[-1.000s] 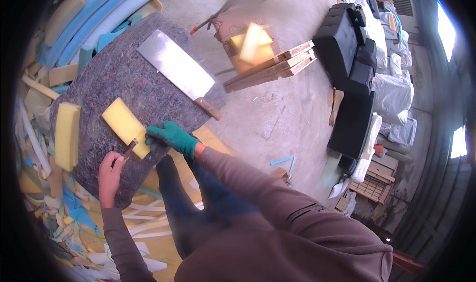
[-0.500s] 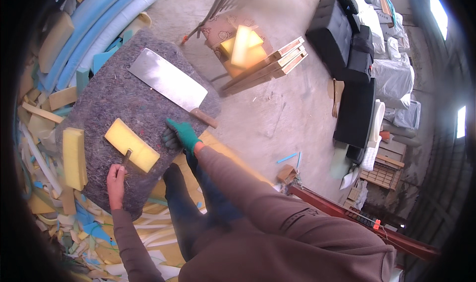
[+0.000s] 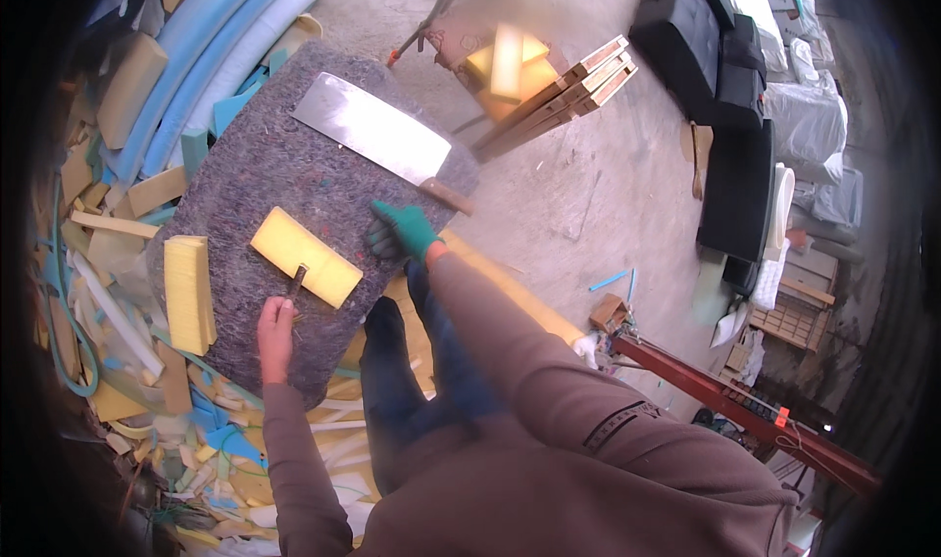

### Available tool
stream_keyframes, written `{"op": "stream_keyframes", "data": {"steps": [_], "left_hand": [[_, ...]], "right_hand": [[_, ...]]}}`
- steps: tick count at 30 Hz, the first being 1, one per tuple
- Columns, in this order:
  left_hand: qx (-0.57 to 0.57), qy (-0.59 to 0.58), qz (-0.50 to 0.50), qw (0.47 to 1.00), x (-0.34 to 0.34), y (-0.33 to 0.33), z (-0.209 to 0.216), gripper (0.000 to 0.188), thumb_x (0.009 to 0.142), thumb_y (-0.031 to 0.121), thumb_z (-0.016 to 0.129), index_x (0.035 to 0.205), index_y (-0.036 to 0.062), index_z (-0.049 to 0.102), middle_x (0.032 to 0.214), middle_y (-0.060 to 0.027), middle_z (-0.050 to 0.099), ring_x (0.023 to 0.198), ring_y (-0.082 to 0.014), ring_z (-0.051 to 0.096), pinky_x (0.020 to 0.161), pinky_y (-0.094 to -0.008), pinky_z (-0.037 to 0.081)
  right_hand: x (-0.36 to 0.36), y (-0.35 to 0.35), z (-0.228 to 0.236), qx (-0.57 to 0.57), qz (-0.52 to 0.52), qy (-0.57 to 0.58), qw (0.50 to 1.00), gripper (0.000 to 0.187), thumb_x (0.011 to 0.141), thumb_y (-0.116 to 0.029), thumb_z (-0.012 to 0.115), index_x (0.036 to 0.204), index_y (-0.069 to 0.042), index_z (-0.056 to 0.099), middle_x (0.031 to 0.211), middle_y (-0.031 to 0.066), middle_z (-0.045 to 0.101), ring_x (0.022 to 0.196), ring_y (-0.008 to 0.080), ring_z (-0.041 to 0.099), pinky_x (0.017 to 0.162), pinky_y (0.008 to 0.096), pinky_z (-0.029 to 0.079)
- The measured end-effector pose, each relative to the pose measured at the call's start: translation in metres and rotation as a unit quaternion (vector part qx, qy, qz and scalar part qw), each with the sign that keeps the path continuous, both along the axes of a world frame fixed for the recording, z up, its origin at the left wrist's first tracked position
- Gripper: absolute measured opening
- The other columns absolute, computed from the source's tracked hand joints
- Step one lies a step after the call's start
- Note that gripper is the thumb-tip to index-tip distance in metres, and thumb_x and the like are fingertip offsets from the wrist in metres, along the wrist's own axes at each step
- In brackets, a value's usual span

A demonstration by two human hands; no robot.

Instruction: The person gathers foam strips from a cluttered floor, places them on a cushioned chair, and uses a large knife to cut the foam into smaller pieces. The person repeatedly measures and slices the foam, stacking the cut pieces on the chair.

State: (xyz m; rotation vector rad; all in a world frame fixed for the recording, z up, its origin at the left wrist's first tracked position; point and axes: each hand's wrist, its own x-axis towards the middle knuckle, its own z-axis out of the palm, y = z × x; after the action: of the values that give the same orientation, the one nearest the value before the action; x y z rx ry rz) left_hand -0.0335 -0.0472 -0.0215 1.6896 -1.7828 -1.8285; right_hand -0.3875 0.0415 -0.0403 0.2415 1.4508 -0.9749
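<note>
My bare left hand is closed round a short, dark, narrow metal tool, its exact kind unclear. The tool's upper end lies over the edge of a yellow rectangular foam block. The block rests on a grey, mottled felt-like pad. In a green glove with greyish fingers, my right hand hovers over or rests on the pad, right of the block; the thumb points away and the hand appears to hold nothing. Beyond it lies a large knife with a wide rectangular blade and wooden handle.
More yellow foam pieces stand on the pad's left edge. Foam offcuts cover the floor at left. Long blue foam strips lie at the far left. Wooden frames and black upholstered pieces stand at right.
The view has shifted, so everything appears farther right and a little higher. The left hand still holds the tool at the foam block; the right hand stays beside the block.
</note>
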Motion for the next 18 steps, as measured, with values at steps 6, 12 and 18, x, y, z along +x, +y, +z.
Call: {"op": "stream_keyframes", "data": {"steps": [6,12,18], "left_hand": [[0.021,0.028,-0.003,0.999,0.003,-0.004,0.002,0.02,0.111,0.022,0.062,0.106,0.0033,0.067,0.096,-0.0011,0.067,0.093,-0.0109,0.059,0.089,-0.0289,0.049],[-0.007,0.019,-0.016,1.0,-0.004,-0.003,0.004,0.023,0.11,0.023,0.064,0.107,0.0014,0.069,0.096,-0.0028,0.069,0.093,-0.0129,0.063,0.086,-0.0326,0.052],[-0.043,-0.004,0.014,0.999,-0.011,-0.013,0.024,0.022,0.109,0.024,0.066,0.105,0.0022,0.069,0.094,-0.006,0.07,0.088,-0.018,0.065,0.084,-0.0356,0.053]], "right_hand": [[0.002,0.0,0.002,-0.006,-0.011,0.014,1.0,0.051,0.104,-0.048,0.074,0.089,0.001,0.074,0.075,0.0112,0.072,0.054,0.0233,0.067,0.052,0.0343,0.055],[-0.002,0.001,-0.014,-0.021,-0.066,-0.018,0.997,0.049,0.1,-0.046,0.078,0.085,0.0,0.075,0.077,0.0168,0.075,0.055,0.0258,0.071,0.052,0.0373,0.059],[-0.011,0.009,-0.034,-0.036,-0.019,-0.033,0.999,0.04,0.1,-0.041,0.081,0.096,-0.001,0.077,0.081,0.0111,0.075,0.06,0.0206,0.071,0.053,0.0317,0.058]]}}
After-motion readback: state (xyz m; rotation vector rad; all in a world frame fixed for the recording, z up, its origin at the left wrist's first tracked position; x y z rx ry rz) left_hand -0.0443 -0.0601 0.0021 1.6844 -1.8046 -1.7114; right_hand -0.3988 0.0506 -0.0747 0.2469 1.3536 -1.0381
